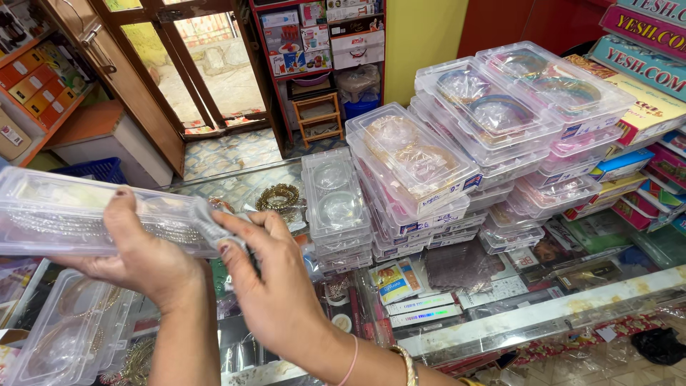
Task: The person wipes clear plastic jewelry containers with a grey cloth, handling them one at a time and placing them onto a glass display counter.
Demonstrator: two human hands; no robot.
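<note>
Bare forearms, no sleeves; the right wrist wears a gold bangle point(407, 363) and thin pink band point(350, 364).

held case point(86, 211): long clear plastic, at 9 o'clock
clear box stacks point(471, 136): centre to 2 o'clock
colourful cartons point(643, 64): 3 o'clock
shelf boxes point(321, 36): 12 o'clock

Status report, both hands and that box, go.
Left hand grips long clear box from below. Right hand pinches its end. Stacked clear bangle boxes ahead on glass counter, not touching.
</note>
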